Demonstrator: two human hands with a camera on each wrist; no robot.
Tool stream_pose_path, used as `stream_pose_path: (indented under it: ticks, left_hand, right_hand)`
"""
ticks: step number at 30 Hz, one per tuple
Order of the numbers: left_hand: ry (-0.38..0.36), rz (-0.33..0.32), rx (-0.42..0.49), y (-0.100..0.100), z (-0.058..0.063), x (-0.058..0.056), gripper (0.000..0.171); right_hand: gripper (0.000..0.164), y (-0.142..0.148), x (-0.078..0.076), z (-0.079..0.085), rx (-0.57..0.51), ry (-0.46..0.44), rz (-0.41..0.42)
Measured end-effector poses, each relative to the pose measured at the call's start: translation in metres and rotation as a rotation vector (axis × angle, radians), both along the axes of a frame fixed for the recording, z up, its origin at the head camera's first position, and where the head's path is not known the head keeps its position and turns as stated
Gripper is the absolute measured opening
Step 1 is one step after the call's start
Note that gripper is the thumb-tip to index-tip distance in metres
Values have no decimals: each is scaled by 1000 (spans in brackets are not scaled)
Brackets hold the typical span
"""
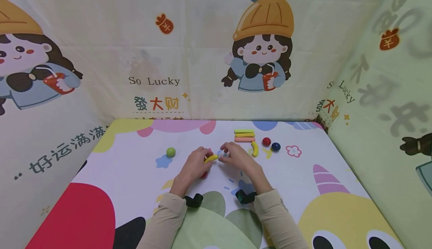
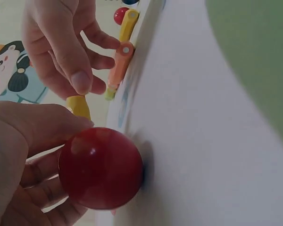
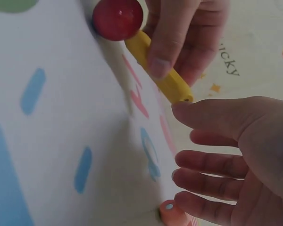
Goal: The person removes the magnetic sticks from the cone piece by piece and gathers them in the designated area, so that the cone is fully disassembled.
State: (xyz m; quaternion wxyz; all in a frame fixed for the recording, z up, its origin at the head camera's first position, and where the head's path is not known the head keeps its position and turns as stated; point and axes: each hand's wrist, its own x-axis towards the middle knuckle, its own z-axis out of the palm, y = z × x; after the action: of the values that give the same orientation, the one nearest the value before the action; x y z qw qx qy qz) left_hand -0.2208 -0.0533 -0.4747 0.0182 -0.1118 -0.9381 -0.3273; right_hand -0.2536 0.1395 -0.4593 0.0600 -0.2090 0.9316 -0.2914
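Observation:
My left hand [image 1: 193, 163] pinches a small yellow toy banana [image 1: 211, 158] between thumb and fingers, just above the table. My right hand [image 1: 239, 156] is at the banana's free end, fingers spread and relaxed. In the right wrist view its thumb tip meets or nearly meets the banana's tip [image 3: 183, 96]; I cannot tell which. A glossy red ball [image 2: 101, 168] lies on the table beside my left hand, mostly hidden by the wrist in the head view. Just beyond my right hand lies another yellow banana [image 1: 254, 149].
Green, yellow and pink sticks [image 1: 244, 135] lie in a row at the back. To their right are a second red ball [image 1: 266, 141] and a dark blue ball [image 1: 276, 146]. A green ball [image 1: 171, 152] sits left on the printed tablecloth [image 1: 131, 177]. Cartoon-printed cloth walls [image 1: 199, 54] surround the table.

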Motion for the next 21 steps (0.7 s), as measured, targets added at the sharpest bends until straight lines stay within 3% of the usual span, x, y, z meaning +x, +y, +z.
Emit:
stream_pose_path:
  ticks: [7,13,21]
  left_hand:
    - [12,-2,8,3,0,1,22]
    - [37,-6,-2,3,-1,1,22]
    - [42,-6,5,4,-1,1,21]
  right_hand:
    - [38,-5,0,-2,32,-11,48]
    - [39,-8,2,-1,-2,-30,105]
    - [28,-11,4,3,34,-14,116]
